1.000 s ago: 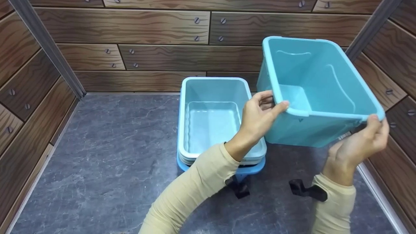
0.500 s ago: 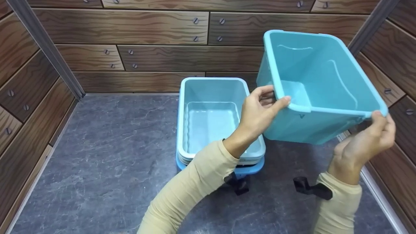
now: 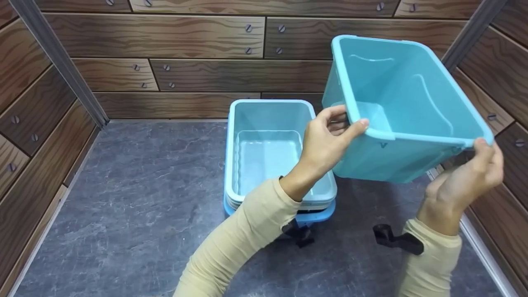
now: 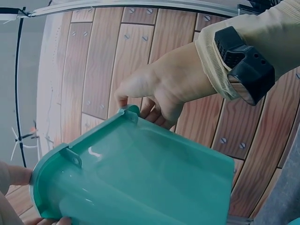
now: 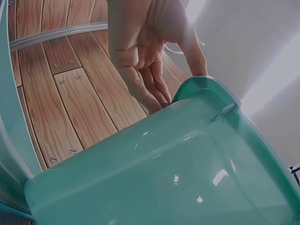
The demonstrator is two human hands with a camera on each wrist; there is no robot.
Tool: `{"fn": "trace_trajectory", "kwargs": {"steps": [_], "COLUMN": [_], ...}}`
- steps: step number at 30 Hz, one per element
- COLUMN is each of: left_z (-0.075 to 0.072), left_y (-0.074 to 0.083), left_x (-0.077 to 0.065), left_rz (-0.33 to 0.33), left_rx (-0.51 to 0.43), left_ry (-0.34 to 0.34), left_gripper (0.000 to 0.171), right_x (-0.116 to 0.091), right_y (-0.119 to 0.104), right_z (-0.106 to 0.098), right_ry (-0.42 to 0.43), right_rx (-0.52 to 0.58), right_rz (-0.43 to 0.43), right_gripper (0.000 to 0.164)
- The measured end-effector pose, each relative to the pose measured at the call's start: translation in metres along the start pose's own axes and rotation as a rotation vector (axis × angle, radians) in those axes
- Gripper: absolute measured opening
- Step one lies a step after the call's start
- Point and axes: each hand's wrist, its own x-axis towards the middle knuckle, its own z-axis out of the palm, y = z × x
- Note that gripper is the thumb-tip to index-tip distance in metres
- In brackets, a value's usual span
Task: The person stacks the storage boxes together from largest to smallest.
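Observation:
Both hands hold a turquoise plastic bin (image 3: 404, 99) at its near rim, its mouth tilted toward me and no contents showing inside. With its thumb over the front left corner of the rim, my left hand (image 3: 326, 138) keeps its fingers against the bin's left side. At the front right corner, my right hand (image 3: 466, 181) grips the rim, thumb on top. The outer wall of the bin (image 4: 140, 173) fills much of the left wrist view; the right wrist view shows its smooth side (image 5: 159, 164). To its left stands a stack of light blue bins (image 3: 268, 156).
The stack rests on a bright blue base (image 3: 317, 215) on the grey marbled floor (image 3: 144, 198). Wood-patterned walls (image 3: 206, 74) enclose the back and both sides, with grey metal posts (image 3: 62, 62) in the corners. A metal strip (image 3: 486, 251) edges the floor at right.
The turquoise bin has risen a little, carried by both hands, and my right hand has shifted slightly right and up. The light blue stack stays put.

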Motion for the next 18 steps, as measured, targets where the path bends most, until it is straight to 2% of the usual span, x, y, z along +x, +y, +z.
{"fn": "trace_trajectory", "kwargs": {"steps": [11, 18], "left_z": [0.002, 0.0005], "left_y": [0.0047, 0.0099], "left_x": [-0.0008, -0.0013], "left_rz": [-0.027, -0.012], "left_rx": [-0.036, -0.039], "left_ry": [0.018, 0.012], "left_gripper": [0.045, 0.044], "right_x": [0.0025, 0.0022], "right_y": [-0.0061, -0.0067], "right_z": [0.003, 0.0054], "right_ry": [-0.029, -0.048], "right_rx": [0.024, 0.019], "right_rz": [-0.003, -0.035], "right_gripper": [0.017, 0.014]}}
